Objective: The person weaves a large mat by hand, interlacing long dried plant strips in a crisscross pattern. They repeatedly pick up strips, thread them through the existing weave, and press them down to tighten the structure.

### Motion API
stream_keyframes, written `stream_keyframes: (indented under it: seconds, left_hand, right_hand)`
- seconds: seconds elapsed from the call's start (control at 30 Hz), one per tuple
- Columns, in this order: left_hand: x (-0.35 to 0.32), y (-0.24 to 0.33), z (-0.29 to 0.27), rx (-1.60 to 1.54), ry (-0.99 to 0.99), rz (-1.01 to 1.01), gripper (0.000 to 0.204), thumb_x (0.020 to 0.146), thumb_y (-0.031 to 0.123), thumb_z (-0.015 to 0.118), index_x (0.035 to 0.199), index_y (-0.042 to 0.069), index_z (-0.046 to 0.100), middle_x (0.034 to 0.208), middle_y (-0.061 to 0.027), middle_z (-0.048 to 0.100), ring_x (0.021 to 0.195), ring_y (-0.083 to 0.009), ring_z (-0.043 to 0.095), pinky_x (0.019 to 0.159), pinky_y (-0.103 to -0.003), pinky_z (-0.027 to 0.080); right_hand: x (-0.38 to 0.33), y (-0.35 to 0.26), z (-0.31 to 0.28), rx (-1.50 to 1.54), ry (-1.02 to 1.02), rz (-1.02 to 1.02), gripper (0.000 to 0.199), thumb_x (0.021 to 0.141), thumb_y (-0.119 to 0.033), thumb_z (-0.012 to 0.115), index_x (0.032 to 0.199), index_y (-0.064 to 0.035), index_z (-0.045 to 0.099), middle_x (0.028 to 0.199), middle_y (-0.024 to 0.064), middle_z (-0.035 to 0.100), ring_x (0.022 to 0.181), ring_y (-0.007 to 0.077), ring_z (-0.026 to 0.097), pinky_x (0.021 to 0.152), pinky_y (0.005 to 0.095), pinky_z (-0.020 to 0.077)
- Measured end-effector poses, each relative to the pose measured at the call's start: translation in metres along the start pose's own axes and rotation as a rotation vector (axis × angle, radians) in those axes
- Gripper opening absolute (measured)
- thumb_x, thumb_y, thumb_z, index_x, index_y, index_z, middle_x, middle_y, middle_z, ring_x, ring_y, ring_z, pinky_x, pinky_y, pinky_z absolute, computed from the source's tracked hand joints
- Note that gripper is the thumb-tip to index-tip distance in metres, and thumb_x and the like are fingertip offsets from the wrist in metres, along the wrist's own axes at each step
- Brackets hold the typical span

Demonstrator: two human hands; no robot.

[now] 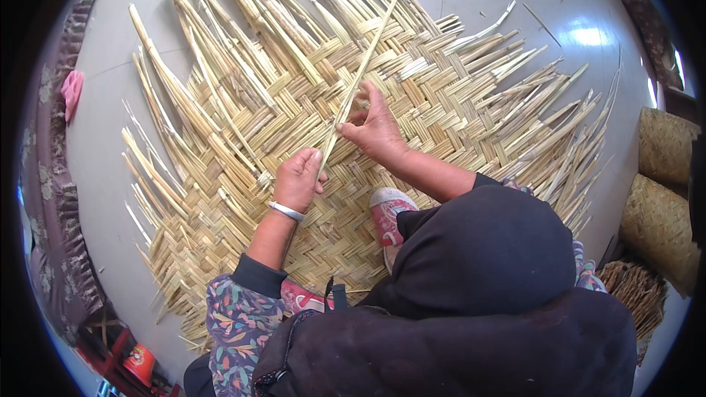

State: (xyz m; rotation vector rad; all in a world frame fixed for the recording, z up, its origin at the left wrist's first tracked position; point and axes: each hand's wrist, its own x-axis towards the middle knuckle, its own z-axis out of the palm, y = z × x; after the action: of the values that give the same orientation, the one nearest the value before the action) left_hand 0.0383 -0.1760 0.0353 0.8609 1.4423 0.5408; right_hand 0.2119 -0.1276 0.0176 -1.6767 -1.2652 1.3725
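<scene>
A long, pale reed strip (379,33) slants from my left hand up past the top edge of the view. My left hand (298,175) pinches its lower end between thumb and fingers; a silvery bracelet circles that wrist. Farther up the strip, the curled fingers and thumb of my right hand (373,126) close around it, some fingers slightly blurred. Beneath both hands spreads a large woven reed mat (430,81) in a zigzag pattern. Its loose reed ends (257,11) fan out at the far and side edges.
My pink-and-white shoe (387,217) rests on the mat. Rolled woven mats (657,224) stand at the right, beside a bundle of brown stalks (632,298). Patterned cloth (59,198) hangs along the left, with a pink cloth (72,94) on it. Reed scraps (543,23) lie on the grey floor.
</scene>
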Motion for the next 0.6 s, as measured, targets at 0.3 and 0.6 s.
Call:
stream_keyframes:
  seconds: [0.3,0.6]
  left_hand:
    - [0.0,0.008,-0.021,0.484,-0.044,0.261,0.015,0.089,0.021,0.056,0.094,0.008,0.062,0.062,-0.0063,0.059,0.054,-0.0176,0.058,0.053,-0.03,0.047]
    - [-0.009,0.054,-0.014,0.838,0.612,0.969,0.02,0.084,0.024,0.065,0.082,0.005,0.059,0.076,-0.0067,0.06,0.065,-0.0188,0.059,0.056,-0.03,0.045]
  right_hand:
    - [0.021,-0.041,-0.032,-1.071,-0.457,-0.818,0.023,0.077,-0.026,0.063,0.095,-0.013,0.059,0.105,0.0085,0.056,0.112,0.0245,0.048,0.094,0.0403,0.0364]
    - [0.02,-0.065,-0.025,-0.825,-0.522,-0.437,0.017,0.083,-0.026,0.053,0.084,-0.01,0.06,0.076,0.0117,0.064,0.074,0.0323,0.062,0.065,0.0444,0.0483]
